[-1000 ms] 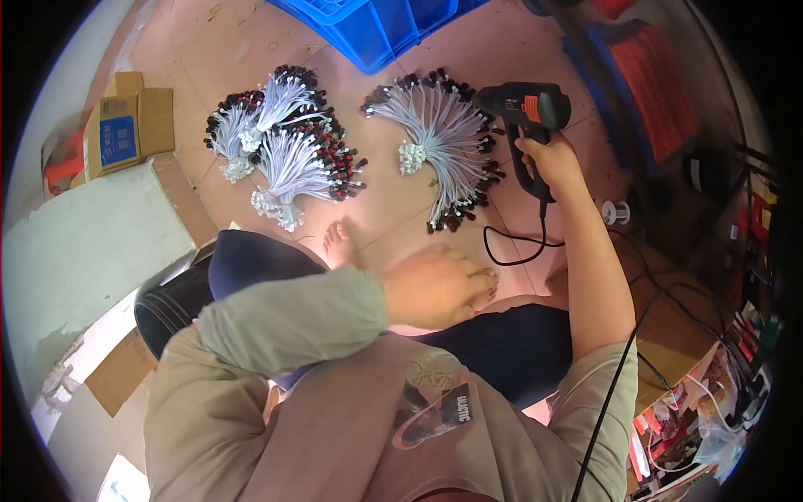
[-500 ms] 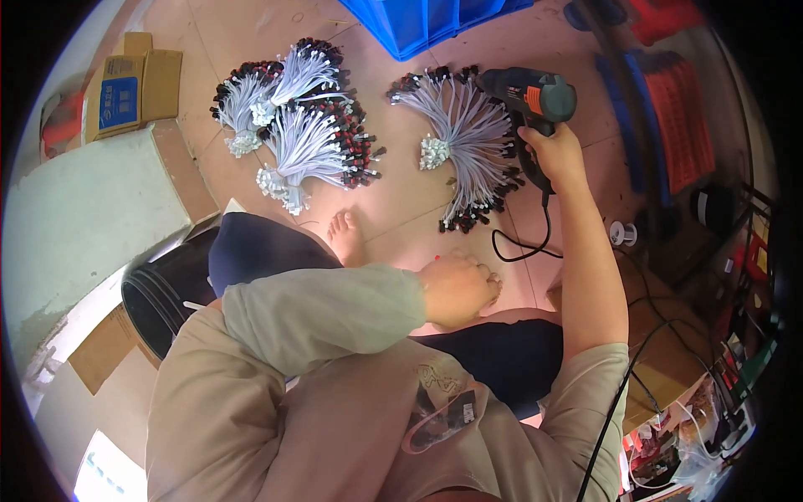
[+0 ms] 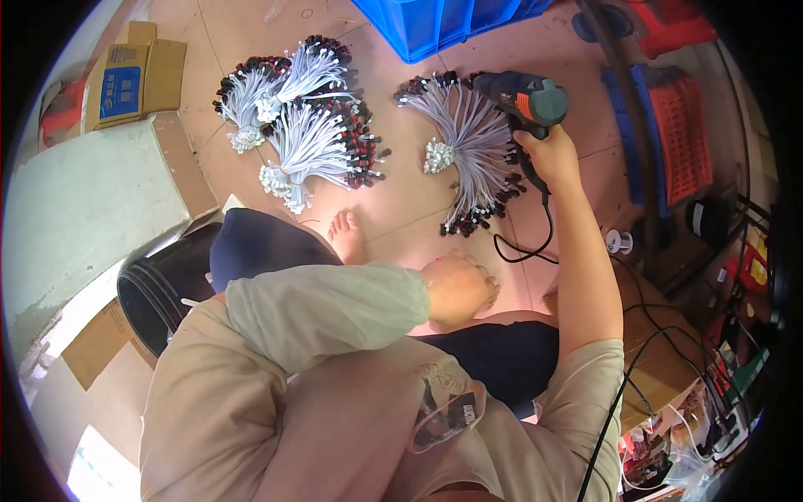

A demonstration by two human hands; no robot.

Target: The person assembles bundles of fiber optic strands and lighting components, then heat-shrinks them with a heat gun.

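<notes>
My right hand [image 3: 548,155] is wrapped round the handle of a dark heat gun [image 3: 535,99] with orange accents. The gun's nozzle points left, over the far right edge of a fanned bundle of white cables [image 3: 473,125]. Dark-tipped ends spread along the outer side of this bundle, and white connectors gather at its left. Nearer to me, my left hand [image 3: 456,289] rests low over my leg, apart from the cables. Its fingers are bent downward and partly hidden, so whether it holds anything does not show.
More cable bundles [image 3: 305,142] lie on the tiled floor [image 3: 389,205] to the left. A blue crate [image 3: 452,29] stands at the far side. Blue and red baskets [image 3: 673,138] are at right, near a wire spool [image 3: 619,242]. Cardboard boxes [image 3: 163,75] and a black bin [image 3: 155,293] stand left.
My right hand has brought the heat gun slightly left over the cable bundle. My left hand stays in place, and the whole view has shifted a little.
</notes>
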